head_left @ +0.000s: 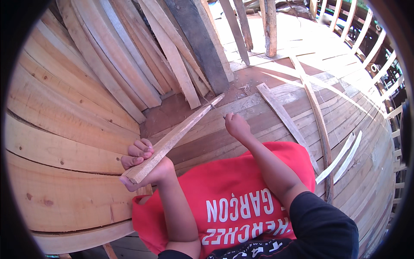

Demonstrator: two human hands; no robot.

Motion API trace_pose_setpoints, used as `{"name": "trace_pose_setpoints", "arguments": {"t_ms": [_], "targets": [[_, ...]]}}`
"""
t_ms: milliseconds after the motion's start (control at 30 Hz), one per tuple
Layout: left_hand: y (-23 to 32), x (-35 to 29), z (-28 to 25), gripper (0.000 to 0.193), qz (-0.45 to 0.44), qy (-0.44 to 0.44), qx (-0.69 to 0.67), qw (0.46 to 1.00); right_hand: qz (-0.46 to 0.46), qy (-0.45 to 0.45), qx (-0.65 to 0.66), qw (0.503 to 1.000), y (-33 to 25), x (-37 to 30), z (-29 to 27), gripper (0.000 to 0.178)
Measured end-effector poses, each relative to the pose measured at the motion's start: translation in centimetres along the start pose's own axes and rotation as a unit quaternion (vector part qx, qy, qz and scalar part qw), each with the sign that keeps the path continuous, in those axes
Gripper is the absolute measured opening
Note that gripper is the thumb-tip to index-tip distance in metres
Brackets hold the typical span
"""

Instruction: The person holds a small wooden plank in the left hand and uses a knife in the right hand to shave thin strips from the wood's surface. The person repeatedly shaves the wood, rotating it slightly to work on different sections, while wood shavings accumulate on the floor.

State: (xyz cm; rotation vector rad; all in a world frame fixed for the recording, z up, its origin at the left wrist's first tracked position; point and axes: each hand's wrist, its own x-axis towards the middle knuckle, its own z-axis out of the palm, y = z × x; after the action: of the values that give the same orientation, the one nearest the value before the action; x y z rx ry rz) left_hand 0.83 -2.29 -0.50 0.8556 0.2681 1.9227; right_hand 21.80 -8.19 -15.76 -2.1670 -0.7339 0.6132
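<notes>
My left hand (144,166) grips the near end of a long, narrow wooden strip (172,137), fingers over one side and palm beneath. The strip slants away to the right and tapers to a thin far tip. Close to that tip my right hand (237,125) is closed in a fist, apart from the wood. A small dark bit shows at its fingers, but what it holds is mostly hidden. Against the strip near its tip lies a thin, dark, curved piece (210,105), too small to name. Red cloth (185,190) with white lettering covers my lap.
Upright boards (108,56) lean at the far left beside a plank wall (64,159). A flat batten (284,116), a long curved strip (317,121) and two pale slivers (345,157) lie on the plank floor (362,190). Slatted railing (362,32) runs along the right.
</notes>
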Motion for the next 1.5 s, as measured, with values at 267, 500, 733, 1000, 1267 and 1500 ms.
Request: {"name": "trace_pose_setpoints", "arguments": {"t_ms": [267,500,733,1000,1267,1500], "targets": [[0.0,-0.3,-0.5,0.053,0.01,-0.057,-0.008,0.998,-0.1,-0.134,0.029,0.985,-10.0,-9.4,-3.1,0.054],[0.1,0.4,-0.6,0.053,-0.009,-0.004,-0.012,1.0,-0.137,-0.045,0.044,0.989,-7.1,-6.0,-0.5,0.051],[-0.3,0.7,-1.3,0.054,-0.004,-0.012,-0.012,1.0,-0.13,-0.044,0.03,0.99,-8.6,-8.4,-1.1,0.053],[-0.6,-1.0,0.0,0.055,0.007,-0.072,0.0,0.997,-0.178,-0.051,0.052,0.981,-8.6,-8.4,-1.7,0.051],[-1.0,-0.1,-1.1,0.054,-0.016,-0.031,-0.026,0.999,-0.174,0.011,0.016,0.985,-6.1,-5.5,0.1,0.052],[-1.1,-0.9,-0.7,0.057,0.002,-0.139,-0.029,0.99,-0.139,-0.06,0.034,0.988,-9.9,-10.1,-3.4,0.053]]}}
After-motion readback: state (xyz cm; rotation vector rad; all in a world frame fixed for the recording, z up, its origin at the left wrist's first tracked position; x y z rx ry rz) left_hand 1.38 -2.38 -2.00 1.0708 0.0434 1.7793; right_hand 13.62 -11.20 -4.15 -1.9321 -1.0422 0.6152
